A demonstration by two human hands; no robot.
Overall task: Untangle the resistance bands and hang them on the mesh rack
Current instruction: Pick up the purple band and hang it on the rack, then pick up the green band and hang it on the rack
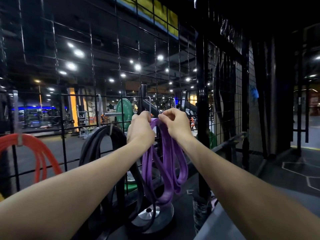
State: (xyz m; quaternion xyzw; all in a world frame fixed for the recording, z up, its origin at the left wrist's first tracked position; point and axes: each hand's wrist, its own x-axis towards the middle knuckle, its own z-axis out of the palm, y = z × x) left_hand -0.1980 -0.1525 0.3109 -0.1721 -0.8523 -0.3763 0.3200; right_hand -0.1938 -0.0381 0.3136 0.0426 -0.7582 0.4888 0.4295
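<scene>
Gym mesh rack (119,49), left hand (141,129), right hand (176,124) raised, gripping purple bands (166,168)

Count, head view. Hands: 2, left hand (141,126) and right hand (174,122), both raised at the mesh rack (119,49).

Band bundles: 3.
- purple bands (166,163), 1 bundle, hanging straight below both hands; strand count not resolvable.
- black bands (97,144), 1 bundle, just left of the left hand.
- orange-red bands (39,153), 1 bundle, far left of the left hand; about 3 strands visible.

Hooks on rack: at least 4 seen.

Green weight plate (124,111): 1, behind the mesh, up-left of the left hand.
</scene>
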